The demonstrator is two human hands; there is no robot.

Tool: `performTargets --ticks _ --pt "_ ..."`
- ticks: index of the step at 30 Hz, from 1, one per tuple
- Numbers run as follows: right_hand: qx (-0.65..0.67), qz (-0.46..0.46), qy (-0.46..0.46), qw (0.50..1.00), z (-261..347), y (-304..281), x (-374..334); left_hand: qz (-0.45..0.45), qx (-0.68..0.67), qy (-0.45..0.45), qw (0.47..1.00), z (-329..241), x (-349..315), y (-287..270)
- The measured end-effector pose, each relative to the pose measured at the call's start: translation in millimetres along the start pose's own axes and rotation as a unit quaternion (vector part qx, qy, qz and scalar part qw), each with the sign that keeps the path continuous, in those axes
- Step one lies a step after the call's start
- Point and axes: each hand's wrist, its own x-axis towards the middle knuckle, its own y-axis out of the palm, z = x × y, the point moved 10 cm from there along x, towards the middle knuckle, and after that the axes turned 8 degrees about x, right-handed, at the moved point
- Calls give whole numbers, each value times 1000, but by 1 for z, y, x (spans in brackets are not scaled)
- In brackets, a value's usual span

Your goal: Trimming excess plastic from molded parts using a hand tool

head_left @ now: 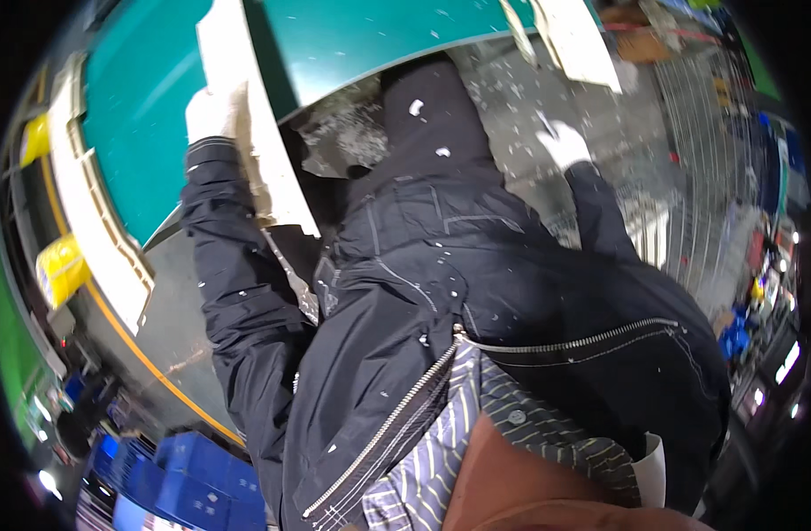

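My left hand (215, 115), in a white glove, grips the left edge of a long off-white plastic strip (265, 168). The strip reaches from the teal table top (352, 40) past the table's near edge, close to my left sleeve. Away to the right, my right hand (565, 144), also gloved in white, hangs low above the grey floor. Its fingers look apart, and I see nothing held in them. Another off-white piece (582, 44) sticks out over the table's right edge, beyond that hand.
One more long off-white strip (100, 203) lies along the table's left side. Yellow bags (62, 265) and blue bins (202, 482) stand to the left. White scraps litter the floor (511, 106). On the right is a wire rack (711, 150).
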Motion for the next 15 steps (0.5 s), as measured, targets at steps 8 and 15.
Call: performTargets --ticks 8,15 --pt "296 -19 -145 944 205 -52 21 -5 -43 -2 999 11 19 4" --pt "139 -99 -302 938 307 -45 12 -10 -30 53 998 1 16 -2"
